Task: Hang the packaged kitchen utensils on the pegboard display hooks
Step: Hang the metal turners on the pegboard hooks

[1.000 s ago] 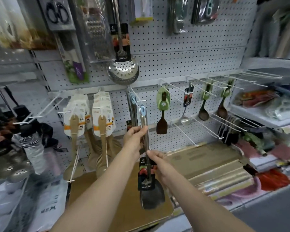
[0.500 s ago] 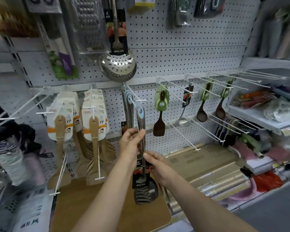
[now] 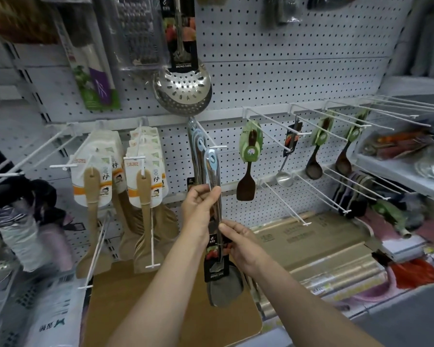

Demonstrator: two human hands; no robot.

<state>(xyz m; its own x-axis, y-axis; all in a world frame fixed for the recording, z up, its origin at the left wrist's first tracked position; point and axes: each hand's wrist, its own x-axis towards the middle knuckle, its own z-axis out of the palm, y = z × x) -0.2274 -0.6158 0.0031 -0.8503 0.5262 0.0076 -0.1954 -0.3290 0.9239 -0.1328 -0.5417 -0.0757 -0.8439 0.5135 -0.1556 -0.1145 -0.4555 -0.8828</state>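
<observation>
Since a moment ago you've raised the packaged spatula closer to the hook. Your right hand pinches its shaft low; your left hand grips higher. Its blue hang loop sits just beside the hook's tip on the pegboard.

White dotted pegboard; silver holed skimmer; green spoon cards; pale-blue-tipped steel spatula; tan wooden paddles.
</observation>
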